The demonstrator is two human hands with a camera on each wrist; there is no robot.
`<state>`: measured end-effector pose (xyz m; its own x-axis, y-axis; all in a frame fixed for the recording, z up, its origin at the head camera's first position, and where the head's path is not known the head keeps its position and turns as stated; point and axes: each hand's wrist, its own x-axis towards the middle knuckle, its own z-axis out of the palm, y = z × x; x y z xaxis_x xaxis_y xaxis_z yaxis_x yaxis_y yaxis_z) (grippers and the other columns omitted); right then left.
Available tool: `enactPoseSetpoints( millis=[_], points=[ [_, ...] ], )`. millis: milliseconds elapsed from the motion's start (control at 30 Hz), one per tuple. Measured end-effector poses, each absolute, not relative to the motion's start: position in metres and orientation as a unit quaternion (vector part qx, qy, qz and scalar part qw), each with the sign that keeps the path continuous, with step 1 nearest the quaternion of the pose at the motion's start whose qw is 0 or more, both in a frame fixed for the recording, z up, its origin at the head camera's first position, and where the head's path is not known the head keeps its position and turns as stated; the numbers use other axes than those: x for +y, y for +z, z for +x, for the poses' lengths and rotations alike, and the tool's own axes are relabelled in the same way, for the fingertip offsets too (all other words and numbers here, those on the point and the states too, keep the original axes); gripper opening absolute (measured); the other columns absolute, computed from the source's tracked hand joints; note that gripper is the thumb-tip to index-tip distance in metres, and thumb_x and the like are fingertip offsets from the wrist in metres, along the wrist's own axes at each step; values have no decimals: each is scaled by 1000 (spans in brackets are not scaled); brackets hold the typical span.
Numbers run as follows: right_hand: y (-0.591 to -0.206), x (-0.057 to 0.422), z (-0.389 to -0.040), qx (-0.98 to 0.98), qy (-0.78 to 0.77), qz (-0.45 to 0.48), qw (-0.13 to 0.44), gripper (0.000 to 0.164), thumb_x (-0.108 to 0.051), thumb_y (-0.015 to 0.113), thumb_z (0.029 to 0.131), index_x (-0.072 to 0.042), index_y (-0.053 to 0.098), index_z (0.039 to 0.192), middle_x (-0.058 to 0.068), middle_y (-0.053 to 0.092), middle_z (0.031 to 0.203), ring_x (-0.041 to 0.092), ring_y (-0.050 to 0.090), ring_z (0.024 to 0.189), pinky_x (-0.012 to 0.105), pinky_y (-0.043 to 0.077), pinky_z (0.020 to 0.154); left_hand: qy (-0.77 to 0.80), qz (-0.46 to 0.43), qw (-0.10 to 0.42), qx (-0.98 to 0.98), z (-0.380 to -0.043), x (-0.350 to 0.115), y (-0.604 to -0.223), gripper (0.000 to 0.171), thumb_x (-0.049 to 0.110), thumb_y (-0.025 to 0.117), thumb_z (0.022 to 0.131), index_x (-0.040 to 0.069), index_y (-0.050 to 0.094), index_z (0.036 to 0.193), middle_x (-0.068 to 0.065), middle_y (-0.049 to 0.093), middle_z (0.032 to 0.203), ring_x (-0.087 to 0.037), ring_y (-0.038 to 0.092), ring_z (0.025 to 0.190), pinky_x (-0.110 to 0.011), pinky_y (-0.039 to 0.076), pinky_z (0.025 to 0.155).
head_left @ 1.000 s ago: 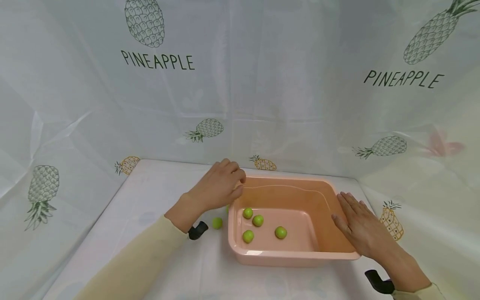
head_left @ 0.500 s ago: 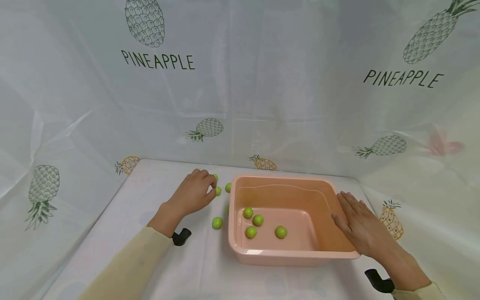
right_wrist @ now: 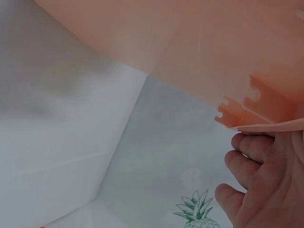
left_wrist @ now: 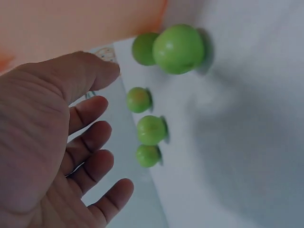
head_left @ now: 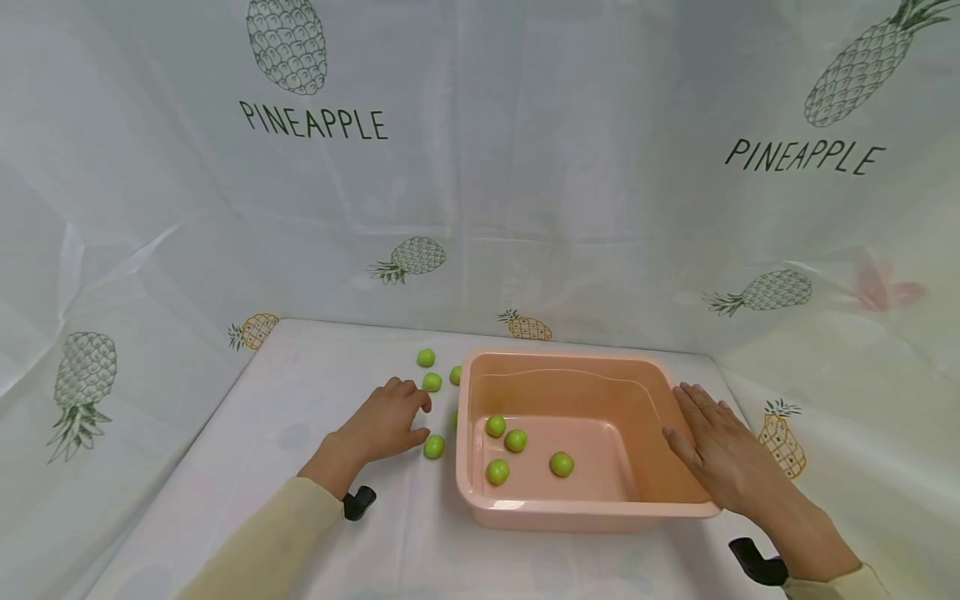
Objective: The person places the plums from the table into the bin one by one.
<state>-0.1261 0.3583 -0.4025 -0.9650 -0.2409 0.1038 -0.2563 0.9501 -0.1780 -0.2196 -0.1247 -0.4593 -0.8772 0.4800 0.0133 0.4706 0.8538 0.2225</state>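
Note:
My left hand point(head_left: 384, 421) is just above the table with its fingers spread and loosely bent, holding nothing. Its thumb tip comes close to the nearest small round green fruit point(head_left: 433, 447) on the table, which appears large in the left wrist view point(left_wrist: 179, 49). Beyond it, several more such fruits point(head_left: 431, 382) lie left of a pink plastic basin point(head_left: 555, 508), one of them partly hidden by its wall. Inside the basin, several green fruits point(head_left: 516, 440) rest on the floor toward the left. My right hand point(head_left: 723, 458) rests with straight fingers on the basin's right rim point(right_wrist: 270, 127).
A white cloth covers the table point(head_left: 360, 533). Behind and at the sides hangs a pale sheet point(head_left: 555, 192) printed with pineapples. Both wrists carry a black mount point(head_left: 360, 503).
My left hand has moved from over the basin's left rim leftward to the fruits on the table, then toward the near one. A fruit inside the basin rolled slightly. My right hand has stayed put.

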Motion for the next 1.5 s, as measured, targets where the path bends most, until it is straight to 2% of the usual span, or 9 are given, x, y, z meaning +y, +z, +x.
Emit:
enactPoseSetpoints(
  millis=[133, 267, 867, 1000, 1167, 1333, 1500],
  points=[
    [-402, 358, -126, -987, 92, 125, 43, 72, -41, 44, 113, 11, 28, 160, 36, 30, 164, 55, 29, 152, 69, 22, 122, 114, 258, 34, 959, -216, -127, -470, 40, 33, 84, 87, 12, 69, 117, -4, 63, 114, -25, 52, 103, -49, 50, 95],
    [-402, 357, -126, -987, 92, 124, 44, 73, -42, 43, 113, 11, 28, 160, 36, 30, 164, 55, 29, 152, 69, 21, 122, 109, 274, 41, 955, -213, -127, -479, 42, 34, 85, 86, 11, 69, 117, -4, 62, 110, -25, 52, 103, -49, 49, 95],
    [-401, 357, -125, -987, 93, 125, 48, 72, -42, 44, 113, 10, 29, 160, 36, 30, 164, 55, 30, 151, 70, 23, 121, 54, 285, 26, 957, -213, -113, -501, 31, 33, 82, 88, 16, 69, 110, 1, 59, 107, -20, 47, 99, -44, 46, 90],
    [-401, 357, -125, -987, 95, 124, 48, 72, -42, 44, 113, 10, 29, 160, 36, 30, 164, 55, 29, 151, 69, 23, 121, 39, 277, 13, 960, -215, -115, -501, 30, 34, 83, 86, 14, 68, 102, 0, 58, 99, -22, 46, 94, -44, 46, 87],
    [-402, 357, -125, -987, 95, 121, 46, 73, -43, 44, 113, 10, 28, 161, 36, 30, 164, 55, 29, 152, 69, 21, 122, 28, 241, -16, 970, -226, -120, -484, 36, 40, 79, 83, 11, 65, 97, -1, 54, 91, -23, 46, 89, -45, 47, 85],
    [-402, 357, -125, -987, 96, 121, 47, 73, -43, 44, 113, 10, 29, 160, 36, 31, 164, 55, 29, 152, 69, 22, 122, 84, 221, -83, 968, -238, -123, -446, 41, 41, 76, 84, 7, 63, 103, -4, 55, 93, -24, 48, 91, -43, 47, 84],
    [-403, 357, -125, -987, 95, 120, 47, 73, -43, 45, 112, 10, 29, 160, 36, 31, 164, 55, 29, 152, 68, 21, 123, 161, 229, -141, 949, -245, -115, -401, 38, 37, 73, 88, 5, 61, 106, -8, 58, 99, -28, 50, 96, -42, 47, 87]
  ],
)
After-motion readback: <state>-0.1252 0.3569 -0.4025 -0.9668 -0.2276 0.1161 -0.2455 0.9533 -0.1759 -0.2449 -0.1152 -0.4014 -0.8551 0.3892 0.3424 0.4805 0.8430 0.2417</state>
